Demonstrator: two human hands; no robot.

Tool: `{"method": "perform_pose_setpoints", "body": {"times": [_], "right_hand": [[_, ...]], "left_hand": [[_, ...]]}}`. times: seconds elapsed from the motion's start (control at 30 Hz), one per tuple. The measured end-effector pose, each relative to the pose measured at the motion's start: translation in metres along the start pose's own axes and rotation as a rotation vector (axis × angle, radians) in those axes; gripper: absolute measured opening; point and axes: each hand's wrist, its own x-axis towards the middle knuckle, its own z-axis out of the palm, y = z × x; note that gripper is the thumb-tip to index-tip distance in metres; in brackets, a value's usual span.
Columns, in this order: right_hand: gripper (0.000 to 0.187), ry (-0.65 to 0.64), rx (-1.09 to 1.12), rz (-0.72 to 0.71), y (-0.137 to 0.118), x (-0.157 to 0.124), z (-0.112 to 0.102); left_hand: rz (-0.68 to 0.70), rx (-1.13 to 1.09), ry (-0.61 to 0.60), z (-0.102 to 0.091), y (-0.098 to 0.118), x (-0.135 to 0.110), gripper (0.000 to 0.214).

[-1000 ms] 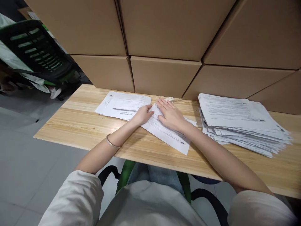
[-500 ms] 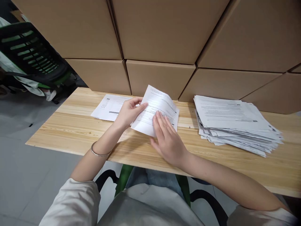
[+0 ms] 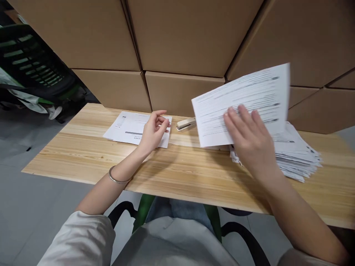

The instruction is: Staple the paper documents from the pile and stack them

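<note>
Paper (image 3: 238, 94), printed in rows, is raised above the worktop (image 3: 194, 173), off its surface, between the middle of the far edge and the right end. The right hand (image 3: 253, 147) has it: the fingers lie slightly apart across the printed face, and the thumb is hidden, so I cannot tell how firm the pinch is. If that grip is weak, the paper could slide down or twist. Its right side is blurred and much of it stands free above the fingers, so it could flop or crease there. Whether it is one sheet or several, I cannot tell; if several, a loose one might slip out.

Just behind its lower right part is the pile (image 3: 299, 159), towards the right end of the worktop, its edges fanned and uneven. A low sweep of the paper or wrist could catch those edges and spread the sheets. Near the far edge, beside the paper's left side, lies the stapler (image 3: 185, 124); a lowered corner could snag on it.

The left hand (image 3: 154, 133) has loosely bent fingers, the thumb near their tips and nothing visible between them. It is over the flat papers (image 3: 124, 125), left of the stapler; contact is unclear, but a drag here could skew them. Boxes (image 3: 183, 92) line the far edge, and a wide swing could buckle the paper against them.
</note>
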Motion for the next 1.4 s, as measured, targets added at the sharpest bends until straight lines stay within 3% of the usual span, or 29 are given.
{"method": "perform_pose_setpoints", "body": {"times": [0.13, 0.23, 0.43, 0.63, 0.73, 0.87, 0.93, 1.07, 1.17, 1.23, 1.4], "right_hand": [[0.057, -0.019, -0.052, 0.009, 0.043, -0.022, -0.011], [0.06, -0.106, 0.033, 0.1, 0.073, -0.045, -0.005], [0.06, -0.299, 0.231, 0.397, 0.121, -0.073, 0.02], [0.042, -0.419, 0.346, 0.477, 0.133, -0.067, 0.019], [0.035, -0.363, 0.272, 0.451, 0.111, -0.05, 0.014], [0.031, -0.144, 0.31, 0.36, 0.054, -0.019, 0.007], [0.03, -0.179, 0.525, 0.358, 0.025, -0.005, 0.01], [0.039, -0.284, 1.115, 0.579, -0.014, 0.013, 0.033], [0.063, -0.289, 1.558, 0.704, -0.024, 0.017, 0.053], [0.059, -0.242, 1.699, 0.751, -0.025, 0.016, 0.06], [0.058, -0.057, 1.615, 0.835, -0.018, 0.01, 0.061]], "left_hand": [[0.086, 0.613, 0.029, -0.002, -0.008, 0.003, 0.04], [0.052, 0.868, -0.026, 0.002, -0.015, 0.003, 0.055], [-0.046, 1.06, -0.167, 0.014, -0.02, 0.0, 0.079], [-0.067, 1.094, -0.238, 0.017, -0.016, -0.001, 0.061], [-0.073, 1.03, -0.271, 0.008, -0.012, 0.003, 0.053], [-0.19, 0.866, -0.21, -0.014, 0.002, 0.009, 0.033], [-0.191, 0.686, -0.156, -0.026, 0.011, 0.01, 0.034], [-0.132, -0.051, -0.136, -0.037, 0.026, 0.007, 0.032], [-0.147, -0.438, -0.142, -0.03, 0.027, 0.004, 0.032], [-0.173, -0.539, -0.152, -0.022, 0.023, 0.003, 0.03], [-0.237, -0.498, -0.183, -0.014, 0.008, 0.008, 0.038]]}}
